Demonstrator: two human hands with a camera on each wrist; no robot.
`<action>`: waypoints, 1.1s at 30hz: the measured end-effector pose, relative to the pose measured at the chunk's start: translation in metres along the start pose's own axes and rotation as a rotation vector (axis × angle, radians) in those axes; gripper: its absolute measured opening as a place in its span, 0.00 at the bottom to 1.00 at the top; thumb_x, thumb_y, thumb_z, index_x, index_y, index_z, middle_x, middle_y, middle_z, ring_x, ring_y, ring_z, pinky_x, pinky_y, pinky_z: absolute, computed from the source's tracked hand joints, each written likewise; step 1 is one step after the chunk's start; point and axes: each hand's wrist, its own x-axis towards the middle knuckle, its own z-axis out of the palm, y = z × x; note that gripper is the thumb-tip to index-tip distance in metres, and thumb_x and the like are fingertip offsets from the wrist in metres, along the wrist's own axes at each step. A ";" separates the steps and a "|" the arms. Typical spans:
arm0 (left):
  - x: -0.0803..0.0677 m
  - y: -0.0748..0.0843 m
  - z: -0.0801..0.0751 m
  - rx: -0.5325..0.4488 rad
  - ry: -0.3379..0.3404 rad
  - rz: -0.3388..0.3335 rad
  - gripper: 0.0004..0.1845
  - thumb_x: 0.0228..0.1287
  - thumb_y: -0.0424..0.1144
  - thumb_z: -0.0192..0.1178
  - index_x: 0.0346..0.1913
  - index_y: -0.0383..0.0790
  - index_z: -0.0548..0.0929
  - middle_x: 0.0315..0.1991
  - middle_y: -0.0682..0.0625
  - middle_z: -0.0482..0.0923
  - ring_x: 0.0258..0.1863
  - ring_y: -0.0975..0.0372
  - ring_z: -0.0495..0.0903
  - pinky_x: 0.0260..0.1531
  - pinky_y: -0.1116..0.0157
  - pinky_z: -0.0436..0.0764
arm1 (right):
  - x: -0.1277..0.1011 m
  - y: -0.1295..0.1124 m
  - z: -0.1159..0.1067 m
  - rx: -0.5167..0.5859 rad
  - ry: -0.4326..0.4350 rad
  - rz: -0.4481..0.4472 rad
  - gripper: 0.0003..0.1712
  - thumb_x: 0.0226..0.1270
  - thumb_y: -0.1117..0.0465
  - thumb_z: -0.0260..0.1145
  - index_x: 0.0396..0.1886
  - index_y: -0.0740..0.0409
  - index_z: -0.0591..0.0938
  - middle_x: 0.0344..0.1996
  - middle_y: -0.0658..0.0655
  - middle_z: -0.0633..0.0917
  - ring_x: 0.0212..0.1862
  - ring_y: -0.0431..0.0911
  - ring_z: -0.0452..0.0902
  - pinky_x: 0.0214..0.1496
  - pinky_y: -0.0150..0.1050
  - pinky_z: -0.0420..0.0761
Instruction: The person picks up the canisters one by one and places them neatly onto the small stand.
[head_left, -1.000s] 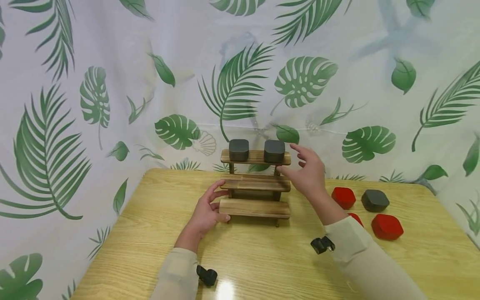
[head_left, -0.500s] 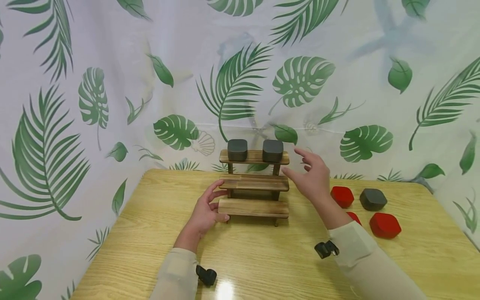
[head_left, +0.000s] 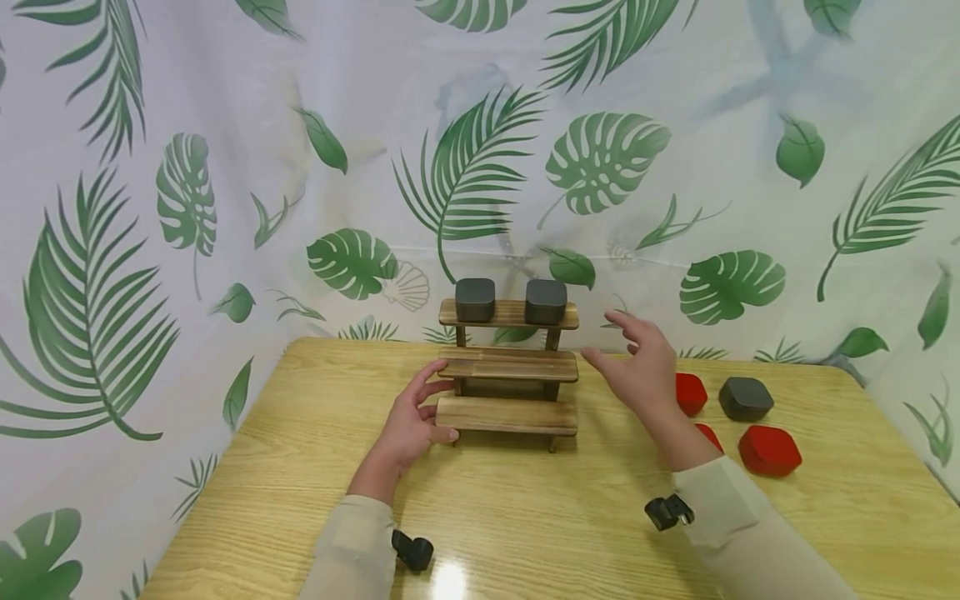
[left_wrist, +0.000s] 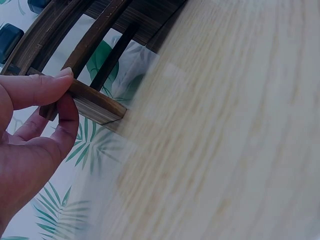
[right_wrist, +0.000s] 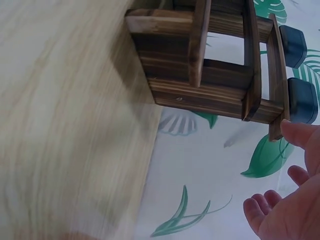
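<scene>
A three-tier wooden display shelf stands on the table, with two dark grey rounded-square blocks, the left one and the right one, on its top tier. My left hand holds the shelf's left side. In the left wrist view, thumb and forefinger pinch its wooden frame. To the right of the shelf is my right hand, thumb and fingers spread apart around nothing. The right wrist view has the right thumb near the shelf's top tier, close to a dark block.
On the table at the right lie a dark grey block, a red block and two more red blocks partly hidden by my right arm. A leaf-print cloth hangs behind and left of the table.
My right hand has drawn away from the right dark block, moving right and slightly down. The left hand stays at the shelf, and the blocks keep their places.
</scene>
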 end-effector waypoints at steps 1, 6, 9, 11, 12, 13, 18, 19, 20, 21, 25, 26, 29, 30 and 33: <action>0.000 0.000 0.000 -0.002 -0.001 0.000 0.58 0.43 0.06 0.64 0.74 0.59 0.67 0.65 0.40 0.71 0.42 0.47 0.74 0.32 0.59 0.80 | -0.001 0.001 -0.001 -0.010 -0.001 0.001 0.34 0.58 0.59 0.78 0.64 0.60 0.79 0.60 0.63 0.78 0.59 0.61 0.72 0.59 0.58 0.72; 0.000 0.001 0.001 -0.007 0.001 -0.005 0.58 0.43 0.06 0.63 0.74 0.59 0.67 0.66 0.40 0.71 0.43 0.47 0.75 0.32 0.59 0.80 | -0.004 0.008 -0.005 -0.048 -0.002 0.004 0.34 0.58 0.60 0.78 0.65 0.61 0.79 0.59 0.65 0.77 0.58 0.62 0.72 0.59 0.59 0.72; -0.001 0.001 0.001 -0.009 0.003 -0.008 0.58 0.43 0.05 0.63 0.74 0.59 0.67 0.66 0.40 0.71 0.43 0.46 0.75 0.33 0.58 0.81 | -0.006 0.013 -0.007 -0.071 -0.002 0.006 0.34 0.57 0.60 0.78 0.64 0.62 0.79 0.59 0.65 0.77 0.57 0.62 0.72 0.58 0.59 0.72; -0.001 0.001 0.001 -0.009 0.005 -0.009 0.58 0.43 0.05 0.63 0.74 0.59 0.67 0.65 0.40 0.71 0.44 0.46 0.75 0.33 0.58 0.81 | -0.008 0.017 -0.008 -0.093 -0.006 0.008 0.34 0.57 0.59 0.78 0.64 0.62 0.79 0.59 0.66 0.77 0.57 0.62 0.71 0.58 0.59 0.72; -0.001 0.001 0.001 -0.009 0.004 -0.008 0.57 0.43 0.06 0.63 0.74 0.58 0.67 0.65 0.40 0.71 0.44 0.46 0.75 0.33 0.58 0.81 | -0.009 0.019 -0.009 -0.100 -0.007 0.010 0.34 0.57 0.59 0.78 0.64 0.62 0.79 0.59 0.66 0.77 0.57 0.62 0.71 0.58 0.59 0.72; -0.001 0.001 0.001 -0.010 0.003 -0.008 0.57 0.43 0.06 0.63 0.74 0.58 0.67 0.66 0.40 0.71 0.44 0.46 0.75 0.33 0.58 0.81 | -0.010 0.021 -0.009 -0.111 -0.009 0.011 0.34 0.57 0.59 0.78 0.64 0.62 0.79 0.60 0.66 0.77 0.57 0.62 0.71 0.58 0.59 0.72; -0.001 -0.001 0.001 -0.018 -0.002 -0.010 0.57 0.43 0.06 0.63 0.74 0.58 0.67 0.67 0.37 0.69 0.47 0.44 0.76 0.34 0.57 0.82 | -0.013 0.030 -0.013 -0.146 -0.010 0.013 0.34 0.58 0.59 0.78 0.64 0.63 0.79 0.60 0.67 0.76 0.58 0.63 0.71 0.56 0.59 0.72; -0.001 -0.001 0.001 -0.019 -0.003 -0.010 0.57 0.44 0.06 0.63 0.74 0.58 0.67 0.67 0.37 0.69 0.47 0.44 0.76 0.34 0.57 0.82 | -0.013 0.031 -0.014 -0.154 -0.010 0.014 0.34 0.58 0.58 0.78 0.64 0.63 0.79 0.60 0.67 0.76 0.58 0.63 0.71 0.56 0.59 0.72; -0.001 -0.001 0.001 -0.020 -0.003 -0.010 0.57 0.44 0.06 0.63 0.74 0.58 0.67 0.67 0.37 0.69 0.47 0.44 0.76 0.34 0.57 0.82 | -0.014 0.033 -0.015 -0.160 -0.009 0.016 0.34 0.58 0.58 0.78 0.64 0.63 0.79 0.60 0.67 0.76 0.58 0.64 0.71 0.56 0.59 0.72; -0.001 -0.001 0.001 -0.020 -0.004 -0.010 0.57 0.44 0.06 0.63 0.74 0.58 0.67 0.67 0.37 0.68 0.47 0.44 0.76 0.34 0.57 0.82 | -0.014 0.034 -0.017 -0.164 -0.005 0.019 0.34 0.58 0.58 0.78 0.63 0.63 0.79 0.60 0.68 0.76 0.58 0.64 0.71 0.56 0.59 0.72; -0.001 -0.001 0.001 -0.013 -0.001 -0.010 0.57 0.44 0.06 0.63 0.74 0.58 0.67 0.66 0.39 0.70 0.46 0.45 0.76 0.34 0.57 0.81 | -0.016 0.039 -0.023 -0.183 0.008 0.041 0.33 0.58 0.58 0.78 0.63 0.62 0.80 0.61 0.67 0.76 0.59 0.63 0.70 0.54 0.59 0.72; -0.001 -0.001 0.001 -0.014 0.001 -0.011 0.57 0.44 0.06 0.63 0.74 0.58 0.67 0.66 0.39 0.70 0.46 0.45 0.76 0.34 0.57 0.81 | -0.016 0.040 -0.025 -0.184 0.010 0.048 0.33 0.58 0.58 0.77 0.63 0.62 0.80 0.60 0.67 0.76 0.57 0.63 0.71 0.53 0.58 0.73; 0.000 -0.001 0.001 -0.016 0.004 -0.011 0.57 0.44 0.06 0.63 0.74 0.59 0.67 0.66 0.40 0.71 0.46 0.45 0.76 0.33 0.57 0.82 | -0.017 0.044 -0.030 -0.192 0.013 0.061 0.33 0.59 0.59 0.77 0.63 0.62 0.79 0.61 0.67 0.77 0.59 0.63 0.70 0.55 0.59 0.71; 0.000 -0.001 0.001 -0.018 0.003 -0.011 0.57 0.44 0.06 0.63 0.74 0.59 0.67 0.66 0.40 0.71 0.46 0.45 0.76 0.34 0.57 0.82 | -0.018 0.045 -0.032 -0.195 0.009 0.068 0.33 0.59 0.59 0.77 0.64 0.62 0.79 0.61 0.67 0.76 0.60 0.63 0.69 0.56 0.60 0.70; 0.000 0.000 0.001 -0.018 0.002 -0.008 0.57 0.44 0.06 0.63 0.73 0.59 0.68 0.65 0.41 0.71 0.47 0.45 0.76 0.34 0.57 0.82 | -0.019 0.049 -0.036 -0.201 -0.009 0.090 0.34 0.61 0.58 0.75 0.66 0.62 0.77 0.62 0.67 0.76 0.64 0.65 0.65 0.62 0.64 0.65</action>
